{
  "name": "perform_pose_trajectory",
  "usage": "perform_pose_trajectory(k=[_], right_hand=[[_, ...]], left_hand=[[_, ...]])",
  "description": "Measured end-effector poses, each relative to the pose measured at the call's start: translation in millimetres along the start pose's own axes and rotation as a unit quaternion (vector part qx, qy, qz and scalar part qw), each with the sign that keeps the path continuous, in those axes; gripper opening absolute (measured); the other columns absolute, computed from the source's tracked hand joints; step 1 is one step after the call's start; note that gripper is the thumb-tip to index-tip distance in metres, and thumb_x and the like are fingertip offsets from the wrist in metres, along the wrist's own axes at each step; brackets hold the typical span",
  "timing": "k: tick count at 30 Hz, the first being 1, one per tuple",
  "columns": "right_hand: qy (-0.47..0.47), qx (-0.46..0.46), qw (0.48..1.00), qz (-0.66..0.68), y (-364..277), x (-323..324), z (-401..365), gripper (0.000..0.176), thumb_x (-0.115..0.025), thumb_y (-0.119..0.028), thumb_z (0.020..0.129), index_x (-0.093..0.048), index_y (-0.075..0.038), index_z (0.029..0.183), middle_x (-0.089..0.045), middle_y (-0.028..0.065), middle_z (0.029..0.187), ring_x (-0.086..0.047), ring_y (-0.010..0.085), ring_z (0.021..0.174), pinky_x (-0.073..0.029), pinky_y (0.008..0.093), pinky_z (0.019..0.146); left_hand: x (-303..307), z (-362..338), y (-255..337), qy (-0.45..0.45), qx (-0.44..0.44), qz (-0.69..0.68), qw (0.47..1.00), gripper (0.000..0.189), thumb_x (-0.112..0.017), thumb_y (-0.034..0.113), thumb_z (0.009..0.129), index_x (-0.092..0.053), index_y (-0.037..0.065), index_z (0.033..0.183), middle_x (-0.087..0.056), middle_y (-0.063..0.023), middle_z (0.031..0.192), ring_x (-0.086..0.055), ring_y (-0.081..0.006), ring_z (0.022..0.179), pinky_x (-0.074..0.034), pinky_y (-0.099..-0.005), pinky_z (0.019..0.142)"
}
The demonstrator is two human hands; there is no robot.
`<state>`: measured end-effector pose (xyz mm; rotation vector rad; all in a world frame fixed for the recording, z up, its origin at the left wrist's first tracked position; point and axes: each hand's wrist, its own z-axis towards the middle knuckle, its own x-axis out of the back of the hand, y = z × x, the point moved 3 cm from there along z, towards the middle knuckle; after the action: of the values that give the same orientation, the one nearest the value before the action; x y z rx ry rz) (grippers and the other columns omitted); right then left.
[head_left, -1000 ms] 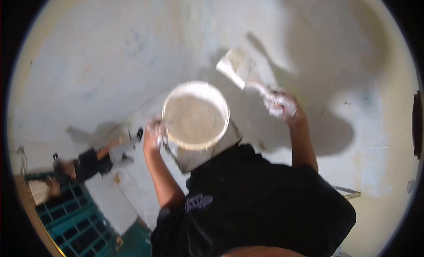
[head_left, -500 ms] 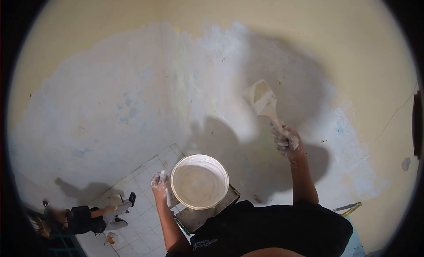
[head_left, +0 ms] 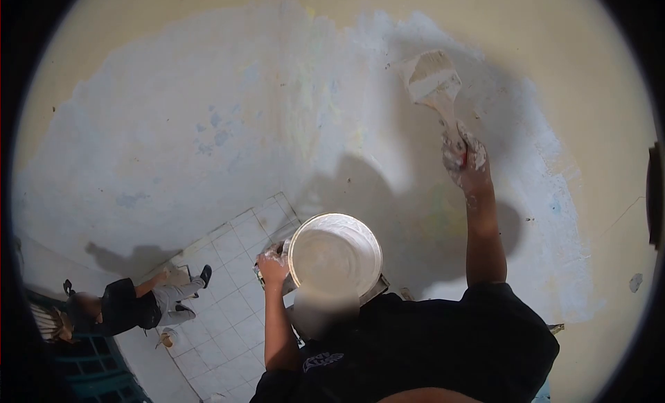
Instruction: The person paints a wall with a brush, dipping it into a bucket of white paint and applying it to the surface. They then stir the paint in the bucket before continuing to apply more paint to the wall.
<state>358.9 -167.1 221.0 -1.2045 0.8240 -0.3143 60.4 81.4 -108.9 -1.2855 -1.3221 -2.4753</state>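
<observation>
My right hand (head_left: 465,155), smeared with white, grips the handle of a wide paintbrush (head_left: 435,81). The brush's bristles point up against the wall (head_left: 173,91), on its whitened part. Close to my body stands a round white bucket (head_left: 335,256) with pale, thick-looking paint inside. My left hand (head_left: 272,263), also whitened, is beside the bucket's left rim with its fingers curled. Whether those fingers clasp the bucket or something next to it is hidden.
A co-worker (head_left: 121,309) in a black shirt is at the lower left, near the wall. White floor tiles (head_left: 232,292) lie below. A small container (head_left: 165,339) sits near the co-worker. A dark teal grille (head_left: 90,368) fills the lower left corner.
My right hand has moved the paintbrush higher up the wall. The left hand stays beside the bucket. The whole view has shifted a little.
</observation>
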Motion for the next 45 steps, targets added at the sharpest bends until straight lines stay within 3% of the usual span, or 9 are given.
perform_pose_trajectory(k=[7,11,13,16,19,28,32,39,45], right_hand=[[0.015,0.099,0.988,-0.117,-30.0,-30.8,97.2,0.026,-0.05,-0.023,0.09,-0.054,-0.005,0.108,-0.06,0.0054,0.083,-0.047,0.0066,0.059,-0.036,0.0203,0.048],[0.039,0.112,0.936,-0.332,-39.2,-54.5,165.1,0.021,-0.051,-0.019,0.089,-0.057,-0.004,0.103,-0.06,0.0044,0.078,-0.046,0.0068,0.056,-0.037,0.021,0.047],[0.048,0.115,0.896,-0.427,-35.1,-62.4,197.3,0.021,-0.054,-0.019,0.087,-0.058,-0.004,0.1,-0.06,0.0039,0.075,-0.048,0.0071,0.056,-0.039,0.022,0.048],[0.078,0.132,0.806,-0.572,-18.8,-63.8,246.8,0.021,-0.056,-0.019,0.083,-0.06,-0.003,0.096,-0.062,0.0084,0.078,-0.058,0.0154,0.062,-0.047,0.0295,0.054],[0.128,0.287,0.541,-0.78,-2.4,-63.9,288.3,0.023,-0.056,-0.021,0.08,-0.06,-0.003,0.093,-0.063,0.0135,0.08,-0.064,0.0274,0.071,-0.051,0.0391,0.063],[0.111,0.422,0.351,-0.829,12.6,-69.5,350.9,0.024,-0.042,-0.017,0.09,-0.061,-0.004,0.083,-0.061,0.0149,0.072,-0.063,0.0319,0.069,-0.052,0.0434,0.059],[0.117,0.426,0.365,-0.819,6.1,-55.4,342.5,0.026,-0.043,-0.019,0.09,-0.062,-0.005,0.077,-0.063,0.0147,0.071,-0.063,0.0317,0.064,-0.052,0.041,0.055],[0.18,0.174,0.41,-0.877,-22.9,-56.9,223.3,0.032,-0.047,-0.019,0.084,-0.057,-0.011,0.113,-0.063,0.0192,0.093,-0.064,0.036,0.084,-0.052,0.044,0.074],[0.156,0.217,0.419,-0.868,-39.7,-89.5,211.5,0.029,-0.05,-0.014,0.08,-0.06,-0.006,0.106,-0.063,0.0194,0.094,-0.063,0.0365,0.087,-0.052,0.0439,0.076]], left_hand=[[17.6,5.8,26.1,0.034,0.061,0.035,0.997,0.031,-0.055,0.032,0.08,-0.068,0.005,0.089,-0.067,-0.0156,0.084,-0.061,-0.033,0.075,-0.042,-0.0409,0.078],[18.1,0.4,25.8,0.114,0.011,0.065,0.991,0.033,-0.053,0.034,0.083,-0.068,0.004,0.085,-0.066,-0.0169,0.076,-0.06,-0.0352,0.067,-0.043,-0.0413,0.073],[18.6,4.4,25.9,0.083,0.065,0.057,0.993,0.035,-0.053,0.036,0.084,-0.068,0.004,0.084,-0.065,-0.0176,0.073,-0.06,-0.0361,0.066,-0.043,-0.0417,0.071],[20.8,4.9,28.5,0.078,0.088,0.043,0.992,0.038,-0.054,0.038,0.084,-0.068,0.003,0.084,-0.064,-0.0186,0.07,-0.059,-0.0366,0.066,-0.043,-0.0424,0.069],[15.1,5.0,21.0,0.081,0.086,0.033,0.992,0.039,-0.054,0.04,0.084,-0.068,0.004,0.083,-0.064,-0.0178,0.07,-0.058,-0.0369,0.064,-0.043,-0.0427,0.07],[-2.4,-5.2,-1.4,0.003,0.128,0.057,0.99,0.041,-0.056,0.041,0.078,-0.064,0.008,0.101,-0.065,-0.0144,0.086,-0.056,-0.0356,0.085,-0.037,-0.0441,0.088],[8.1,-3.1,12.6,0.014,0.154,0.055,0.986,0.04,-0.056,0.041,0.078,-0.065,0.008,0.098,-0.065,-0.0143,0.085,-0.057,-0.0353,0.084,-0.036,-0.0449,0.088],[7.0,-2.2,14.6,0.011,0.148,0.036,0.988,0.043,-0.061,0.037,0.069,-0.064,0.009,0.102,-0.064,-0.014,0.086,-0.057,-0.0342,0.082,-0.038,-0.0444,0.086],[2.7,-4.6,10.4,0.023,0.13,0.075,0.988,0.046,-0.061,0.036,0.066,-0.062,0.01,0.104,-0.064,-0.014,0.085,-0.057,-0.0341,0.084,-0.04,-0.0441,0.082]])
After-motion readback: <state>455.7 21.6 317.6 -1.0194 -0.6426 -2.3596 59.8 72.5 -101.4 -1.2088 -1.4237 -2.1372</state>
